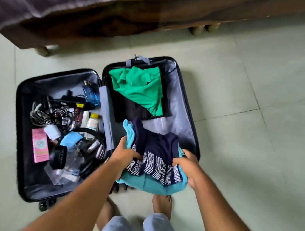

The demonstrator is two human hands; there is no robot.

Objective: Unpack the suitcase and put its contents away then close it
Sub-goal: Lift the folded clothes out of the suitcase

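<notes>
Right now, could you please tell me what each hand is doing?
Left hand: holds the folded clothes stack.
Right hand: holds the same stack.

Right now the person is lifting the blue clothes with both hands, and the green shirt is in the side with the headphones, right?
Not quite. The head view shows the green shirt in the other half, the one the blue clothes come from. The headphones lie in the left half. Both hands, left and right, do hold the clothes.
</notes>
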